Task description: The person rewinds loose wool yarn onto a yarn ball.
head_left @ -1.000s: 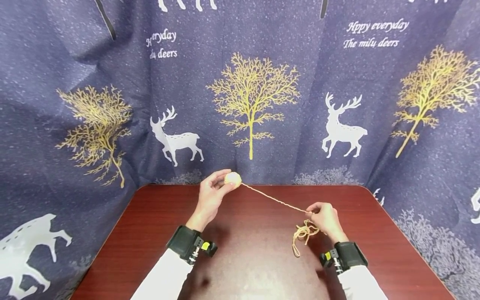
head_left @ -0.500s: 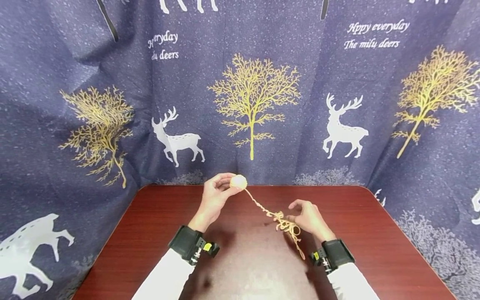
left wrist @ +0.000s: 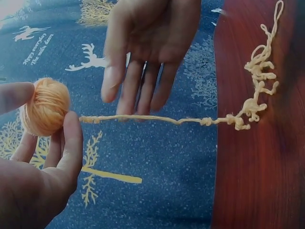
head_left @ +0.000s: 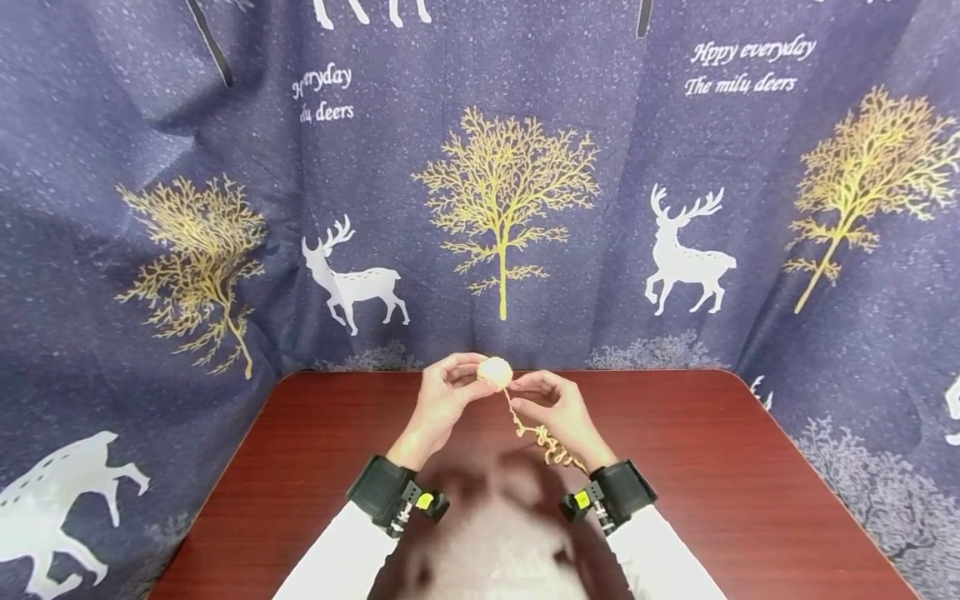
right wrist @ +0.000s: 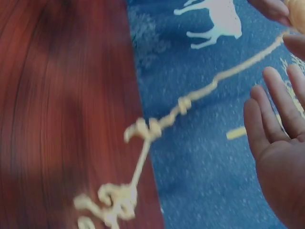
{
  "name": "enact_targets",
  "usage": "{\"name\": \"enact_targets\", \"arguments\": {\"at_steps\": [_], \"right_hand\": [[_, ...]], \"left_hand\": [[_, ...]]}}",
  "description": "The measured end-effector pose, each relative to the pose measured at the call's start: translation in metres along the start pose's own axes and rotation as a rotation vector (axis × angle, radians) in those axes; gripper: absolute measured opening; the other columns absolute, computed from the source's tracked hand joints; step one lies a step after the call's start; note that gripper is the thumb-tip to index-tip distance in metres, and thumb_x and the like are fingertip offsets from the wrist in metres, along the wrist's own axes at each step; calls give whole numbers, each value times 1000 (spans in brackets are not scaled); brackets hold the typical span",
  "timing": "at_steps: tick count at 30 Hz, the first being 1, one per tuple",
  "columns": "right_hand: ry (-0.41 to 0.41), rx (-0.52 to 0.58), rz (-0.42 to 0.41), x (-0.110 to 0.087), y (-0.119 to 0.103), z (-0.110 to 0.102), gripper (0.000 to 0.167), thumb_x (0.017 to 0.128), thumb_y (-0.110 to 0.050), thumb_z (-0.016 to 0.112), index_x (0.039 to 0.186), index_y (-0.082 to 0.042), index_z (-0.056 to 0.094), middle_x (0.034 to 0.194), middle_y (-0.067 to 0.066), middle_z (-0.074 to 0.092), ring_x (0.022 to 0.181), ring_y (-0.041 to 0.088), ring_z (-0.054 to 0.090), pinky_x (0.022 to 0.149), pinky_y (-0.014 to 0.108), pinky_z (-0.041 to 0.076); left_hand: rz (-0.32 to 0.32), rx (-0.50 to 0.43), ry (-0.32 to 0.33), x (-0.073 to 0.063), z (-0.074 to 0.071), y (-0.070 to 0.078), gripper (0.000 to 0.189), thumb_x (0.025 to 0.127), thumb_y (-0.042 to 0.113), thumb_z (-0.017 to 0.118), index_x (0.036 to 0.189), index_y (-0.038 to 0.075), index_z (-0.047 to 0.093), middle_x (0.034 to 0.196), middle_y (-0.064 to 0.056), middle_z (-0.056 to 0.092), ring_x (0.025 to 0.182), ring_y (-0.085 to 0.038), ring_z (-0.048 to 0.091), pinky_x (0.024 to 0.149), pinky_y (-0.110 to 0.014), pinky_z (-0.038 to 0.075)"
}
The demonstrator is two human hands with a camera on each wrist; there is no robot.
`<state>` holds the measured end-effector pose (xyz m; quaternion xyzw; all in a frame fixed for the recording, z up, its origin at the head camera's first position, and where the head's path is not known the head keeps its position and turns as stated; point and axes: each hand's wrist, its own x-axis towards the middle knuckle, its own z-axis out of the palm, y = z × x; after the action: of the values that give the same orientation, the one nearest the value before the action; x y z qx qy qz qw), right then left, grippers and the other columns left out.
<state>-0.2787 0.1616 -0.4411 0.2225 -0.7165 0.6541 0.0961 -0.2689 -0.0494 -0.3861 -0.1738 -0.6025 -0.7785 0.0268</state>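
Note:
My left hand (head_left: 441,410) holds a small ball of pale orange yarn (left wrist: 46,107) between thumb and fingertips, raised over the far part of the table. A strand (left wrist: 152,118) runs from the ball down to a kinked, looped tail of yarn (head_left: 553,448). In the left wrist view, this hand (left wrist: 40,188) has its fingers spread round the ball. My right hand (head_left: 564,417) is beside the ball, its fingertips close to it and to the strand. Its fingers extend loosely with nothing gripped, as the right wrist view shows of that hand (right wrist: 282,143).
The reddish-brown table (head_left: 720,467) lies under both hands, its far edge just behind the ball. A dark blue curtain (head_left: 585,250) printed with trees and deer hangs beyond it. Each wrist wears a black band with a small camera (head_left: 432,505).
My right hand has let go of the strand and moved left to the ball. The strand, taut before, now hangs slack with its loops. My left hand has shifted slightly right with the ball.

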Motion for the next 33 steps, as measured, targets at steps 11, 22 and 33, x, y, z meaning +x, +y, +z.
{"name": "enact_targets", "arguments": {"at_steps": [11, 22, 33], "right_hand": [[59, 240, 76, 5, -1, 19, 22, 87, 4, 74, 107, 9, 65, 91, 6, 73, 77, 13, 68, 67, 25, 58], [126, 100, -13, 1, -5, 11, 19, 86, 2, 76, 100, 13, 69, 89, 7, 75, 80, 10, 70, 75, 24, 58], [165, -23, -8, -5, -14, 7, 14, 85, 3, 77, 97, 11, 73, 88, 18, 74, 76, 8, 69, 73, 21, 57]], "left_hand": [[-15, -88, -32, -1, -1, 1, 39, 81, -11, 72, 119, -13, 62, 102, -10, 73, 91, -17, 70, 83, -32, 61], [-29, -164, 52, -1, -3, 2, 40, 81, -14, 70, 119, -17, 58, 98, -10, 70, 85, -19, 72, 80, -35, 62], [-33, -267, 147, 3, -2, -3, 31, 84, -14, 68, 114, -6, 63, 94, -9, 68, 87, -18, 71, 86, -36, 60]]}}
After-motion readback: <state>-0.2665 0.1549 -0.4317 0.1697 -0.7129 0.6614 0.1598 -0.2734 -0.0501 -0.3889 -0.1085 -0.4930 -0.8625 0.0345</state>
